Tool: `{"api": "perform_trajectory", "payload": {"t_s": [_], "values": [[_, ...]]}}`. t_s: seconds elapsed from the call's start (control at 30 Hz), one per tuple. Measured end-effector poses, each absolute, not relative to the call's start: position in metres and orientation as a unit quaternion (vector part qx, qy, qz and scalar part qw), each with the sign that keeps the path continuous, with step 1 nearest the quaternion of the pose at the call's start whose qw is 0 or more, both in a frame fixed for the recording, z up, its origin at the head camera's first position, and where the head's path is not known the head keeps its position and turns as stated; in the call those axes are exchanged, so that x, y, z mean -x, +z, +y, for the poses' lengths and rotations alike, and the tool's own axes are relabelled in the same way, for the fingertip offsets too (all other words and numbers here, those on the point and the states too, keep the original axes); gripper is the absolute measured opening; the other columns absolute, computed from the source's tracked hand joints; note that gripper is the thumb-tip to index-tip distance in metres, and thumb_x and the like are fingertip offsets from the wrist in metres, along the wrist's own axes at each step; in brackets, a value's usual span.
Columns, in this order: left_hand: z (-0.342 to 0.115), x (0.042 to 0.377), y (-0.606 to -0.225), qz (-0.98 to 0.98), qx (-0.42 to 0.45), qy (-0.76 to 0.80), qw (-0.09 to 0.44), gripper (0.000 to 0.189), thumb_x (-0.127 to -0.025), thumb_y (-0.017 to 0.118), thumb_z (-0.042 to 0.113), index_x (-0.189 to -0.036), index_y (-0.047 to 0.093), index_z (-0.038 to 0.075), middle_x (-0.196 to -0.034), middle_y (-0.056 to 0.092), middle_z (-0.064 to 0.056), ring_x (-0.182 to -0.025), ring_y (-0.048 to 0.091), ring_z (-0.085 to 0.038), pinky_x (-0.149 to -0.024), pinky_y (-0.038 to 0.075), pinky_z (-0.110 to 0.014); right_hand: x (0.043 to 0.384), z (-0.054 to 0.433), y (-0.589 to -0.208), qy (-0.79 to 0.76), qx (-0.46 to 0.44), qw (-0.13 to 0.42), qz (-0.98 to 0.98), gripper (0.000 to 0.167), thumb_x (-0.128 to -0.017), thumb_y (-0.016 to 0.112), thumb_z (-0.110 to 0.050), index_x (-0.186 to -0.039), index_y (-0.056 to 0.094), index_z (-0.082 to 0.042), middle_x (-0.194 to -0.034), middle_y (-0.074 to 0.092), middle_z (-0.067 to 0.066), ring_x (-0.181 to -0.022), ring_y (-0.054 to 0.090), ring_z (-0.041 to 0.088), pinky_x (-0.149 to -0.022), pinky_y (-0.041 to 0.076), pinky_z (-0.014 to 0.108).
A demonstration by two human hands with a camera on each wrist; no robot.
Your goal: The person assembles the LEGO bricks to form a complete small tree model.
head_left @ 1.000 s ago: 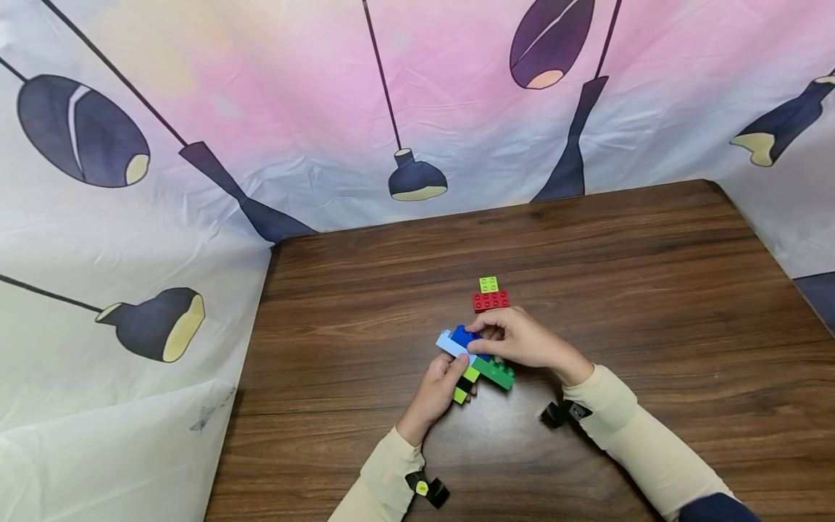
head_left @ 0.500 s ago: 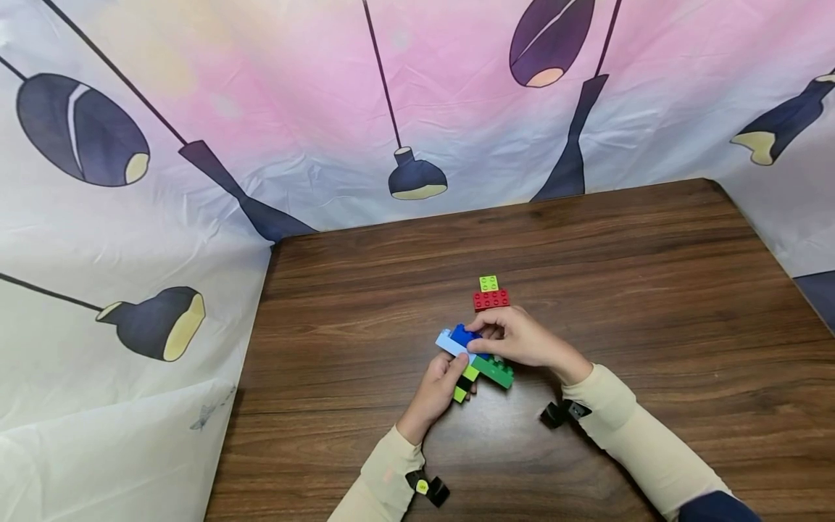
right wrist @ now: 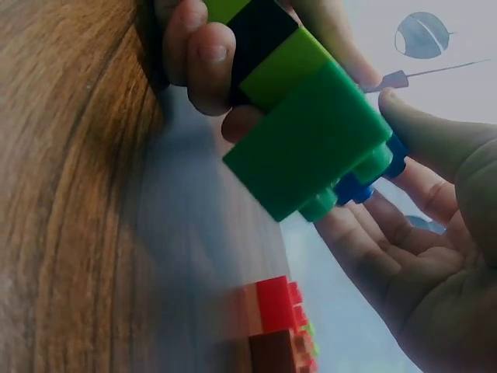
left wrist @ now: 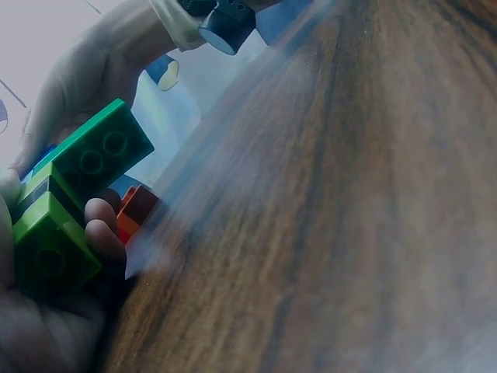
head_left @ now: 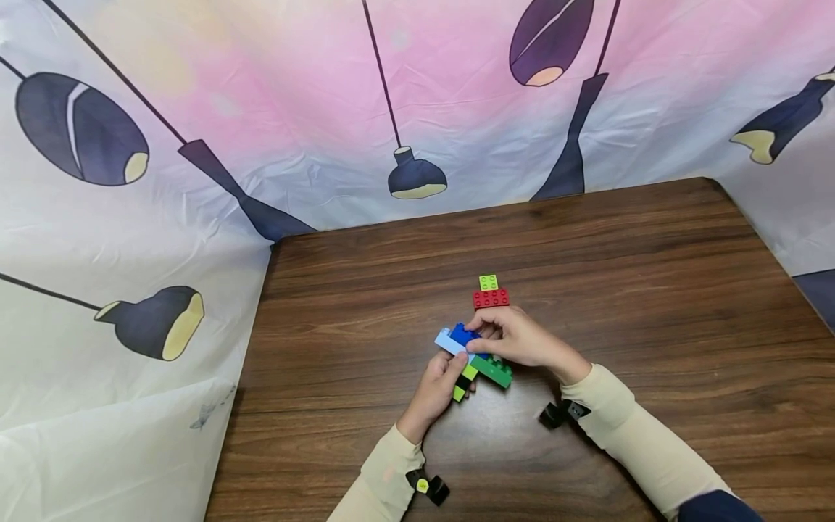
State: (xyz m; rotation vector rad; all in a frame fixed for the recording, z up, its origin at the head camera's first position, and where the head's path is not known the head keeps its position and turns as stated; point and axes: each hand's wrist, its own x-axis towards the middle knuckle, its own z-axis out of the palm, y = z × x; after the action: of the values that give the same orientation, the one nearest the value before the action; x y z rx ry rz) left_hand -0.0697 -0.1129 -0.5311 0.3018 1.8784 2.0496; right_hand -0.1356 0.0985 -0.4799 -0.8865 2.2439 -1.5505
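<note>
The left hand (head_left: 430, 389) is grasping a brick build (head_left: 470, 373) by its lower part, the thumb pressing on the near face and the fingers curling round the other side. Out of this grip a lime brick (head_left: 459, 394) is showing, with a black brick (head_left: 464, 383) next to it and more lime above. Just beyond the left thumb, a light blue brick (head_left: 450, 343) is reaching out on one side, while a green brick (head_left: 492, 371) is jutting out on the other, passing under the right hand (head_left: 525, 341). The left wrist view is showing the green brick's underside.

The right hand is pinching a dark blue brick (head_left: 464, 336) between thumb and fingers; this brick is sitting against the light blue one, near the fingertips. How firmly the two are joined, the fingers are hiding.

Just beyond the right hand's knuckles, a red brick (head_left: 491, 299) is lying on the wooden surface (head_left: 365, 304), with a small lime brick (head_left: 488, 280) adjoining its far side. Behind each hand, a pale sleeve (head_left: 642, 428) is covering the forearm, and a black camera (head_left: 554, 415) is protruding at the wrist. Well past both hands, a printed cloth (head_left: 313, 80) is hanging, its pattern showing dark lamps.
</note>
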Motion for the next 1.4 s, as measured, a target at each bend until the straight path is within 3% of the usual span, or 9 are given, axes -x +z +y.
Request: {"api": "perform_trajectory", "payload": {"t_s": [0.47, 0.73, 1.03, 1.23, 1.4], "values": [[-0.113, 0.072, -0.532, 0.647, -0.102, 0.736, 0.172, 0.045, -0.114, 0.047, 0.023, -0.139, 0.048, -0.015, -0.082, 0.067, -0.007, -0.069, 0.065, -0.011, -0.062, 0.055, -0.022, 0.136, 0.098, -0.476, -0.54, 0.302, 0.125, 0.775, 0.02, -0.095, 0.081, -0.013, -0.111, 0.073, -0.004, -0.1, 0.075, 0.005, -0.086, 0.071, 0.015, -0.077, 0.061, 0.03], [-0.114, 0.072, -0.534, 0.639, -0.153, 0.735, 0.167, 0.039, -0.107, 0.061, 0.008, -0.138, 0.053, -0.014, -0.096, 0.065, -0.043, -0.081, 0.072, -0.01, -0.074, 0.058, -0.022, 0.139, 0.102, -0.474, -0.53, 0.337, 0.115, 0.769, 0.022, -0.097, 0.079, -0.015, -0.115, 0.074, -0.004, -0.106, 0.077, 0.005, -0.091, 0.072, 0.014, -0.081, 0.061, 0.031], [-0.112, 0.073, -0.533, 0.634, -0.123, 0.744, 0.174, 0.033, -0.106, 0.061, 0.009, -0.13, 0.057, -0.014, -0.091, 0.067, -0.041, -0.079, 0.072, -0.011, -0.071, 0.06, -0.025, 0.15, 0.135, -0.465, -0.468, 0.304, 0.025, 0.829, 0.018, -0.097, 0.078, -0.008, -0.114, 0.075, -0.003, -0.109, 0.075, 0.011, -0.089, 0.071, 0.016, -0.074, 0.059, 0.034], [-0.11, 0.073, -0.532, 0.646, -0.099, 0.737, 0.173, 0.029, -0.107, 0.058, 0.01, -0.125, 0.06, -0.012, -0.095, 0.066, -0.046, -0.076, 0.071, -0.011, -0.07, 0.059, -0.025, 0.155, 0.146, -0.467, -0.389, 0.296, 0.01, 0.872, 0.016, -0.093, 0.082, -0.008, -0.107, 0.076, -0.004, -0.104, 0.072, 0.01, -0.091, 0.07, 0.022, -0.073, 0.057, 0.038], [-0.111, 0.075, -0.532, 0.644, -0.081, 0.741, 0.17, 0.03, -0.109, 0.056, 0.012, -0.122, 0.061, -0.014, -0.095, 0.065, -0.047, -0.074, 0.071, -0.01, -0.071, 0.059, -0.025, 0.159, 0.147, -0.472, -0.35, 0.297, 0.014, 0.888, 0.015, -0.089, 0.085, -0.006, -0.102, 0.077, -0.004, -0.098, 0.071, 0.007, -0.084, 0.065, 0.02, -0.072, 0.055, 0.039]]}}
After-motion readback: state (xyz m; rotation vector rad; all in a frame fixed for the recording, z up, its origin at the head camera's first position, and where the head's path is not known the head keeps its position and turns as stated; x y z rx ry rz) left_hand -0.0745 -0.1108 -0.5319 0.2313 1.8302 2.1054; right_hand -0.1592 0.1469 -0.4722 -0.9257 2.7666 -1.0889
